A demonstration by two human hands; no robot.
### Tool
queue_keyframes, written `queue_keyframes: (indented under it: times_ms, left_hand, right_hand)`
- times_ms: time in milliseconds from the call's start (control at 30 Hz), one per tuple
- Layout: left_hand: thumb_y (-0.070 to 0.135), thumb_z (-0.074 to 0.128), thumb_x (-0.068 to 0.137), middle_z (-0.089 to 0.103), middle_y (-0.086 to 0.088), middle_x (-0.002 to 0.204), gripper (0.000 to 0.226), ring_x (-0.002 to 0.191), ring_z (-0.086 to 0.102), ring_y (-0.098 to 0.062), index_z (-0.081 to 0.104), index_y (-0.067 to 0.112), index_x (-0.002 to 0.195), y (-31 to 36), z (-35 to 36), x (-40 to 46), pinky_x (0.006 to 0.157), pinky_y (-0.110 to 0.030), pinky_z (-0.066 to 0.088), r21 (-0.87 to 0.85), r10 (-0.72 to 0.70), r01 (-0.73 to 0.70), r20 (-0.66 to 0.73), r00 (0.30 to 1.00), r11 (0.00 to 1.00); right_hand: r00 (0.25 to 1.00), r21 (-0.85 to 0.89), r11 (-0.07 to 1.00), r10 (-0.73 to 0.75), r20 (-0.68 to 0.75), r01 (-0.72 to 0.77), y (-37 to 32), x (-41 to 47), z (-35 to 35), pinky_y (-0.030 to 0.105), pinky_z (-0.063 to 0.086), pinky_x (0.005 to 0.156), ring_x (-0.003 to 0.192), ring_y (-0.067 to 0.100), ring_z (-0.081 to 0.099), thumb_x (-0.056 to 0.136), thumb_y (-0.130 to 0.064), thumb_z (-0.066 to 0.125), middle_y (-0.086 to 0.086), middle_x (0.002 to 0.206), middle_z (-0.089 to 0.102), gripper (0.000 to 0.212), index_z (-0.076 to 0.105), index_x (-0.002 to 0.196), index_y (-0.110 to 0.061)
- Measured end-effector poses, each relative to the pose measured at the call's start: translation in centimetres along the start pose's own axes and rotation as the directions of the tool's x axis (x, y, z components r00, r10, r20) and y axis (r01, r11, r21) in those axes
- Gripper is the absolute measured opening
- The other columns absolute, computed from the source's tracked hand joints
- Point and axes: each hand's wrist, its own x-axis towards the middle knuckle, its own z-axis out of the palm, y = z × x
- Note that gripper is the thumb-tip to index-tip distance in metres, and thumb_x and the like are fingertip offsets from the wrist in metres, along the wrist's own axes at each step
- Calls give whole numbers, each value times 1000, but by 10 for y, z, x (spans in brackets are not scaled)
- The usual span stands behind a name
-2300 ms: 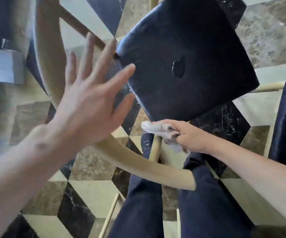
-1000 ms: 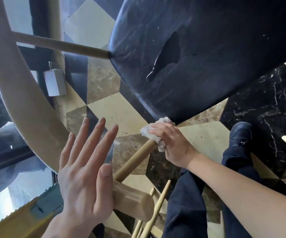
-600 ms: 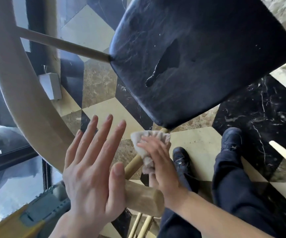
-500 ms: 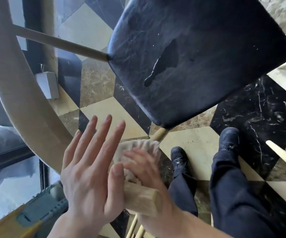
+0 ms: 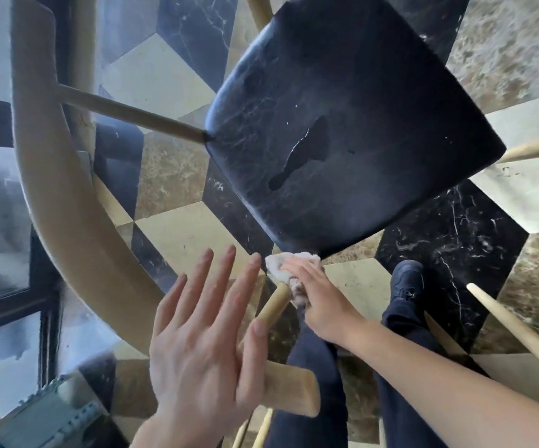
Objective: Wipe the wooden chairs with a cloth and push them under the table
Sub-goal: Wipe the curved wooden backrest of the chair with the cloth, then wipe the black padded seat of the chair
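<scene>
I look straight down on a wooden chair with a curved pale armrest rail (image 5: 67,215) and a dark seat cushion (image 5: 352,124). My left hand (image 5: 206,344) lies flat, fingers spread, on the rail near its cut end (image 5: 294,392). My right hand (image 5: 319,305) is closed on a whitish cloth (image 5: 289,265), pressed around the top of the round spindle (image 5: 273,307) just under the seat's front corner.
Below is a marble floor in black, brown and cream diamonds (image 5: 449,240). My legs and a dark shoe (image 5: 407,282) stand under the chair. Another pale chair leg (image 5: 517,331) slants in at the right. A window frame (image 5: 12,305) runs along the left.
My right hand has slid the cloth back up the spindle, from beside the rail end to the seat's corner. My left hand has stayed flat on the rail.
</scene>
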Motion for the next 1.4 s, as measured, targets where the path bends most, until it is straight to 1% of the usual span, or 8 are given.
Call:
queue_keyframes:
  times_ms: [167, 233, 300, 567, 667, 867, 1167, 1400]
  left_hand:
    - [72, -2, 96, 17, 7, 171, 69, 158, 13, -29, 8, 50, 160, 0, -10, 15, 123, -52, 24, 135, -74, 6, 504, 861, 991]
    - [77, -8, 88, -7, 16, 171, 71, 159, -11, -24, -11, 56, 156, -9, -10, 24, 124, -50, 5, 30, 15, -44, 633, 774, 999]
    - [79, 0, 88, -11, 19, 170, 72, 158, -17, -20, -9, 55, 156, -26, -15, 45, 124, -47, -4, -79, 110, -77, 663, 741, 994]
    - [64, 30, 98, 9, 3, 173, 65, 158, 9, -33, 12, 47, 158, -91, -16, 212, 123, -55, 18, 16, 215, -275, 580, 786, 961]
    - [50, 31, 99, 15, 1, 172, 62, 155, 16, -34, 15, 46, 158, -98, -3, 268, 120, -58, 28, 93, 205, -314, 578, 790, 945]
    - [41, 42, 100, -1, -2, 173, 73, 159, 1, -30, 2, 44, 161, -100, 49, 338, 122, -55, 26, 99, 243, -333, 499, 832, 938]
    - [81, 74, 61, -36, 1, 165, 138, 154, -25, -35, -30, 56, 148, -134, 119, 393, 111, -78, 17, 190, 430, -591, 521, 738, 784]
    - [87, 77, 41, -44, -7, 158, 162, 151, -26, -46, -40, 46, 146, -143, 136, 403, 102, -86, 22, 246, 467, -690, 579, 668, 681]
  right_hand:
    - [947, 329, 890, 316, 56, -316, -27, -10, -33, 39, 51, 96, 112, 22, 62, 78, 1, 42, 5, 121, 62, 67, 57, 107, -58]
    - [907, 367, 831, 400, 129, -419, -62, -4, -59, 30, 56, 59, 69, 17, 66, 73, -24, 50, 23, 83, 59, 27, 64, 94, -33]
    - [908, 348, 843, 416, 61, -409, -83, 4, -79, 16, 38, 44, 53, 6, 46, 67, -36, 49, 35, 83, 41, 51, 48, 102, 0]
    - [632, 661, 672, 680, -371, -335, -113, 24, -128, 37, 61, 77, 92, 7, 62, 84, 13, 44, -2, 103, 65, 41, 57, 93, -24]
    - [554, 622, 751, 622, -553, -223, -112, 34, -144, 18, 41, 45, 61, 3, 56, 88, 1, 47, -13, 86, 59, 51, 60, 104, -45]
    - [422, 215, 964, 262, -868, -156, -106, 90, -165, 5, 36, 96, 115, -9, 51, 85, 9, 44, -20, 127, 55, 71, 47, 141, -35]
    - [480, -185, 912, 14, -877, -366, -57, 177, -127, 61, 16, 118, 148, 27, 28, 77, 12, 49, 10, 157, 38, 73, 47, 145, -12]
    - [559, -345, 887, -125, -819, -307, -56, 192, -90, 60, 27, 115, 146, 30, 33, 80, 10, 50, 13, 154, 43, 67, 50, 144, -7]
